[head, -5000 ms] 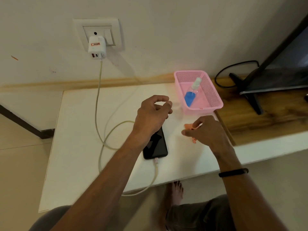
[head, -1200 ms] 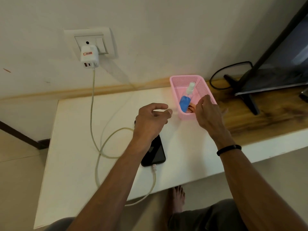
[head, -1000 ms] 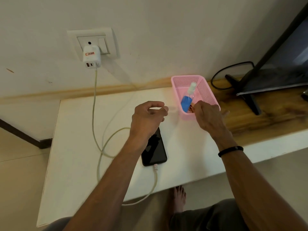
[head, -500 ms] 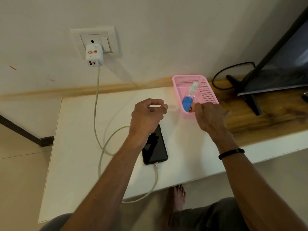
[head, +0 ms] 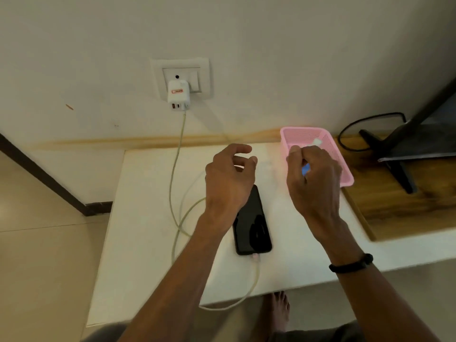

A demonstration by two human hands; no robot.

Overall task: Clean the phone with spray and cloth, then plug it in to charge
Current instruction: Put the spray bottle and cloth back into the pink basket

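While the black slab phone [head: 251,220] lay cabled on the white desk [head: 148,218], the right hand [head: 313,178] had lifted from the pink mesh basket [head: 345,174], its grip unreadable; left hand [head: 229,178] loosely curled, empty — job looked finished.

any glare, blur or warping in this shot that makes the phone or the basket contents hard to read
Head view: dim, warm light; the phone screen mirrors a dark shape but stays legible. The right hand is slightly motion-blurred and hides most of the pink basket contents. Wide-angle warping bends the table edges.
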